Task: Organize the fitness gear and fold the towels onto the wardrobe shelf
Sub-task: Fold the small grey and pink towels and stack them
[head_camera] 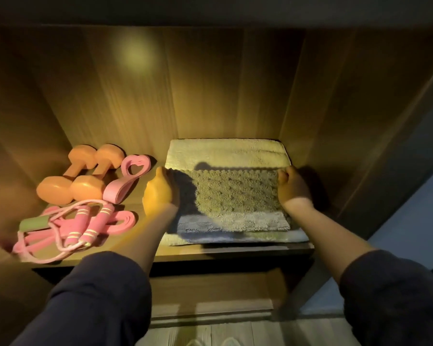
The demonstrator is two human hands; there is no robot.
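Left grip (160,188) and right grip (294,186) pinching far corners of top towel (235,193), its right edge near shelf wall (323,158), 2 dumbbells (85,176) and rope (80,228) left of it

1. We find the gear on the left half of the shelf (210,249) and the towels on the right half.
2. At the back left, two dumbbells (70,171) lie side by side, touching.
3. Just right of them lies the heart grip (125,181), between the dumbbells and the towels.
4. In front of the dumbbells, the rope (85,228) lies coiled over the band (125,219).
5. The stack (223,151) sits near the right wall (its back edge seems to meet the rear panel).
6. On the stack lies the top towel (235,191), leaving a strip uncovered behind.
7. We see the left hand (160,191) gripping its far left corner and the right hand (294,186) its far right.
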